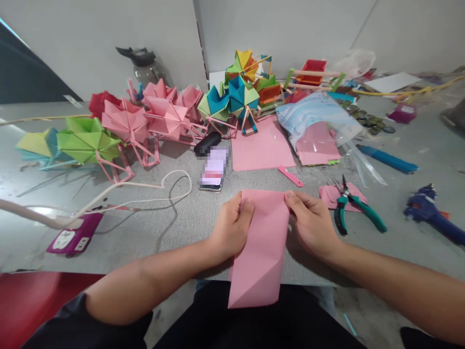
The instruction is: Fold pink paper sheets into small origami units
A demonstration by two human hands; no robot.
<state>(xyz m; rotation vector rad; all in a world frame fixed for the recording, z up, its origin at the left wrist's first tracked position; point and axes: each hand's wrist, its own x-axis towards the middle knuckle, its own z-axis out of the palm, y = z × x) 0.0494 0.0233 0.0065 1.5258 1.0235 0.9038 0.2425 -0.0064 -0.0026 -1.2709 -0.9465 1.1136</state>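
Note:
A folded sheet of pink paper [263, 242] is held up between my two hands, its lower end hanging past the table's front edge. My left hand [232, 225] grips its left side, the thumb pressed flat on the front. At the upper right corner my right hand [312, 220] pinches the paper between thumb and fingers. A diagonal crease crosses the lower part. Just beyond lie a pink cutter [290, 176] and a larger pink sheet [261, 145]. Pliers with green handles [347, 201] rest on small pink paper pieces [329, 194] beside my right hand.
Folded paper wheel models in pink [127, 121], green [87, 138] and blue [241, 97] line the back. A phone [215, 167], a purple power strip [74, 235] with a white cable [123, 186], and a blue glue gun [432, 211] lie around. A bottle [147, 68] stands behind.

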